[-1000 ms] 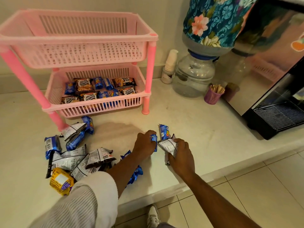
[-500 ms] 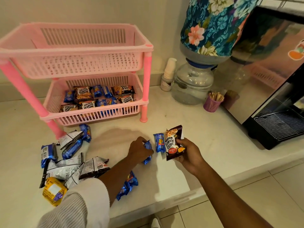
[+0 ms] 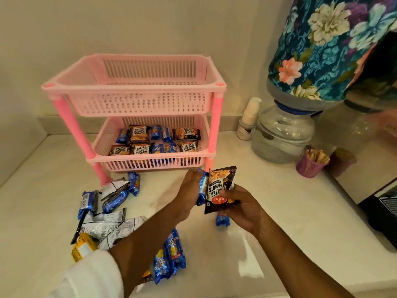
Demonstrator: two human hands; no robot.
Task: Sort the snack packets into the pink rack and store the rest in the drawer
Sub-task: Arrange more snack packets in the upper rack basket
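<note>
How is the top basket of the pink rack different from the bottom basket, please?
The top basket shows no packets; the bottom basket holds salted peanut packets and blue packets. The top basket sits on the legs, the bottom one near the counter. Both are pink with slotted walls.

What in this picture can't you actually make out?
- Blue packet in the left hand: head view, mostly hidden behind the salted peanuts packet the right hand holds.
- Silver packets' print: too small.
- The drawer: not in view.
- Top pink rack basket floor: blurred through the slats.
</note>
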